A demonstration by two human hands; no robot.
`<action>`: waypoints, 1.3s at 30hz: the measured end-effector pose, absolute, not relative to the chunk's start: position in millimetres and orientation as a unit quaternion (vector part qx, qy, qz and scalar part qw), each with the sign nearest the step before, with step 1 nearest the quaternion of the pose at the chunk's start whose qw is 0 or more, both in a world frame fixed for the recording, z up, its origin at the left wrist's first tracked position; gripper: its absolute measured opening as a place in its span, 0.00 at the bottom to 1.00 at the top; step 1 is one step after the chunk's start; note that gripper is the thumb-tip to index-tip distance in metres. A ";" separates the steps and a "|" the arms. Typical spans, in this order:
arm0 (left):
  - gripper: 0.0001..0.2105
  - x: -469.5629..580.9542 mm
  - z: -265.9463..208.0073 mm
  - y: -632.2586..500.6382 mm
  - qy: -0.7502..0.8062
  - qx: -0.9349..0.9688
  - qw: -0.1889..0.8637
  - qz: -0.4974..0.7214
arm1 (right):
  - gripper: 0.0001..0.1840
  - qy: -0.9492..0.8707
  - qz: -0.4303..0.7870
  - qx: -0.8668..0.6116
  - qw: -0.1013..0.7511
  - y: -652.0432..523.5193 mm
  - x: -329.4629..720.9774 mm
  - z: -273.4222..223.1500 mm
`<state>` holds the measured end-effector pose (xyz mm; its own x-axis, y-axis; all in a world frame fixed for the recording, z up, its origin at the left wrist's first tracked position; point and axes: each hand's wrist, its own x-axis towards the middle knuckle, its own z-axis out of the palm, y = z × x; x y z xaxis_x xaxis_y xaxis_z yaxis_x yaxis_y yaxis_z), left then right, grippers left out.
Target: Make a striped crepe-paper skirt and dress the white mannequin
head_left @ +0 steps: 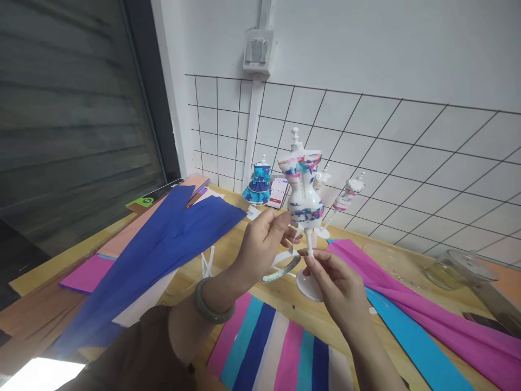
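Note:
A small white dress form (303, 184) stands upright between my hands, its chest and hips marked with blue, pink and teal patches. My right hand (336, 274) pinches its thin stand pole just above the round base. Beside the lower left of the form, my left hand (260, 239) is closed, the thumb at the hip's edge and the fingers partly behind. A narrow white strip (296, 239) hangs at those fingers; its far end is hard to follow. Below it lies a curved, greyish-green band (280, 270) with a white edge.
Striped pink, teal, blue and pale paper (264, 347) lies in front. Blue crepe paper (163, 244) spreads left; pink crepe (402, 277) and a blue sheet (419, 342) lie right. Behind stand a form in a blue dress (260, 184), a phone (278, 194) and another form (345, 195).

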<state>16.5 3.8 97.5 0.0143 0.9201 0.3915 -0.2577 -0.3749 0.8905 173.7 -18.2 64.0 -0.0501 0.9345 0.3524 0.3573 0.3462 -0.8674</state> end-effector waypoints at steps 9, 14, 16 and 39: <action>0.14 21.3 99.8 -3.5 0.272 0.509 0.541 0.612 | 0.12 -0.635 0.198 -0.540 0.516 -20.0 176.1 64.9; 0.14 21.9 100.9 -4.1 0.249 0.476 0.624 0.568 | 0.11 -0.631 0.088 -0.569 0.520 -18.0 185.5 65.9; 0.14 22.9 100.8 -4.0 0.245 0.457 0.644 0.563 | 0.11 -0.631 0.067 -0.568 0.525 -16.8 189.0 67.6; 0.24 18.1 96.4 4.1 0.233 0.549 0.663 0.453 | 0.07 -0.716 -0.261 -0.504 0.407 -27.9 209.9 84.4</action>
